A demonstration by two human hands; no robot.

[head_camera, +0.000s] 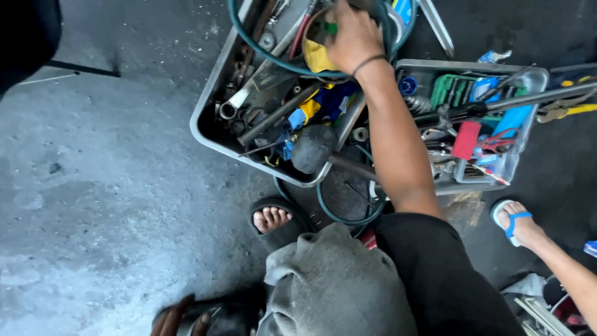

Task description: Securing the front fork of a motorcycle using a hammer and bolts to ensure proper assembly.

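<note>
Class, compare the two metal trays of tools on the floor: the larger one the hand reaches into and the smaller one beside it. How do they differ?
The larger tray lies slanted to the picture and holds dark, greasy wrenches, bars and a teal hose; the smaller tray sits squarer and holds brighter things: green, red and blue pieces and scissors. The right hand reaches into the larger tray only; a long rod lies across the smaller one. Both are grey, shallow and crowded.

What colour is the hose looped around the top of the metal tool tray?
Teal green, seen best in the head view: the hose curves across the metal tray.

Hand (352,37) in left tray (208,127), beside right tray (528,78)
</note>
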